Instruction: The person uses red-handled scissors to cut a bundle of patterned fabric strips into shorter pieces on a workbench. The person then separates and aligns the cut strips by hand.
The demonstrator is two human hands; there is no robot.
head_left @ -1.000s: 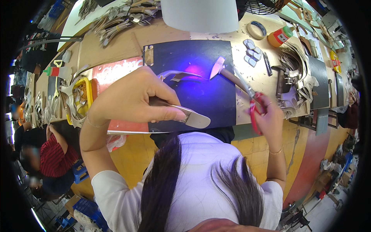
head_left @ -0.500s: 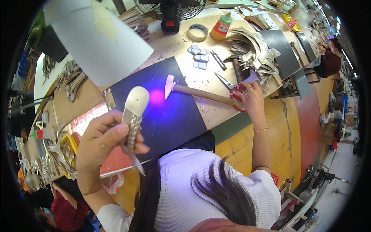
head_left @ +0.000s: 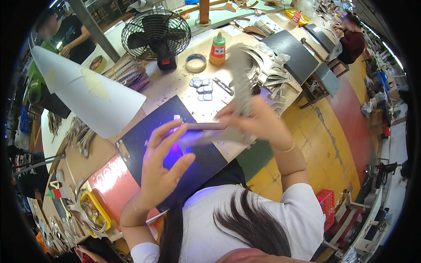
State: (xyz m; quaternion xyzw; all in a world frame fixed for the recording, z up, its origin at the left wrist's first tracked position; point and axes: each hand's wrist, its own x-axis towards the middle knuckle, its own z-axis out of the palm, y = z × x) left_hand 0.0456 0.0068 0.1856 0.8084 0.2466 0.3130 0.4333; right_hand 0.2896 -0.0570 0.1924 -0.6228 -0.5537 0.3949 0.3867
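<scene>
My right hand (head_left: pixel 258 122) is closed on a long grey-beige braided strap (head_left: pixel 242 83), which rises past the fingers and is smeared by motion. A second pale blur runs from that hand toward the left one; I cannot tell whether it is the same strap. My left hand (head_left: pixel 164 162) is raised over the black mat (head_left: pixel 153 118) with fingers and thumb apart, holding nothing I can see. Between the hands shows the wooden handle of a hammer (head_left: pixel 204 126), its head partly hidden by the left fingertips. The red-handled scissors cannot be made out.
Beyond the mat are small grey pads (head_left: pixel 204 89), a cutter knife (head_left: pixel 223 86), a tape roll (head_left: pixel 196 62), a glue bottle (head_left: pixel 217 50) and a black fan (head_left: pixel 156 37). Strap pieces (head_left: pixel 267 70) pile at the right. A white sheet (head_left: pixel 96 96) stands at left. Other people work nearby.
The strap has passed from my left hand to my right, which has come away from the scissors. My left hand has opened and moved right, over the mat. The view has shifted.
</scene>
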